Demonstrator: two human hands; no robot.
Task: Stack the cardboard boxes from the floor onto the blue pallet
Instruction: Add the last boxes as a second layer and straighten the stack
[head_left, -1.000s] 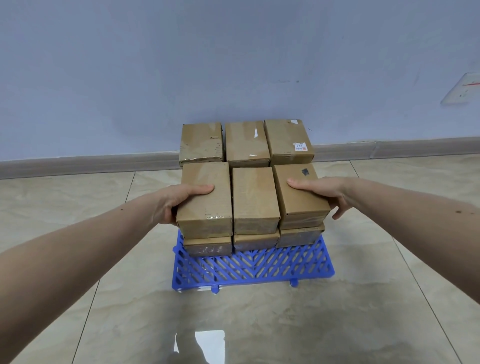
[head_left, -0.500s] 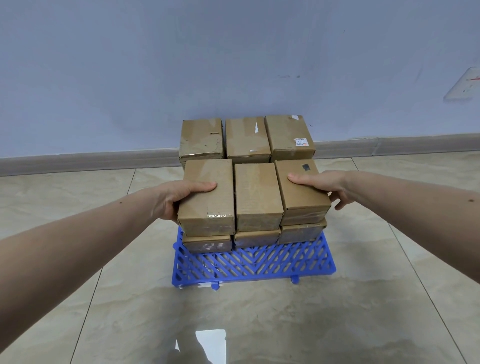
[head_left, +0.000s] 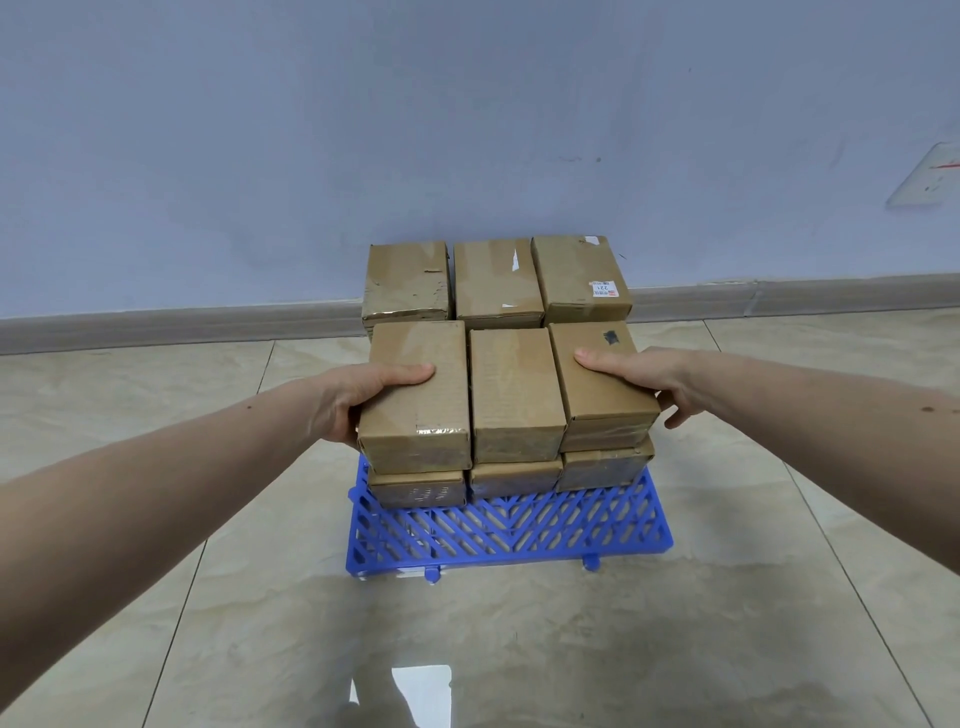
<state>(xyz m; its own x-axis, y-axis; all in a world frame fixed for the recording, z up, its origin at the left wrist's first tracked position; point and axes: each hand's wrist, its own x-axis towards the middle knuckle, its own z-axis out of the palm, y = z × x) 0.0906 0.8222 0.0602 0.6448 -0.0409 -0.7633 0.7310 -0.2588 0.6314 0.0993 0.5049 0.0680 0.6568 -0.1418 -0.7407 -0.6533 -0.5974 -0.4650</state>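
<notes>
Several brown cardboard boxes stand stacked in layers on the blue pallet (head_left: 511, 535), filling its back part. My left hand (head_left: 358, 400) clasps the outer side of the front-left top box (head_left: 418, 410), thumb lying on its lid. My right hand (head_left: 641, 379) holds the outer side of the front-right top box (head_left: 597, 387), thumb on top near a black mark. Between them sits the front-middle top box (head_left: 514, 395). A back row of three boxes (head_left: 496, 283) stands behind. Lower boxes show only their front faces.
The pallet's front strip of blue lattice is bare. Beige floor tiles (head_left: 519, 649) surround it. A grey skirting board (head_left: 182, 327) and blue-grey wall run close behind the stack. A white wall socket (head_left: 930, 179) is at the far right.
Both hands stay on the outer front top boxes. The view has shifted slightly, with the stack sitting a little higher in the picture; the boxes show no clear movement.
</notes>
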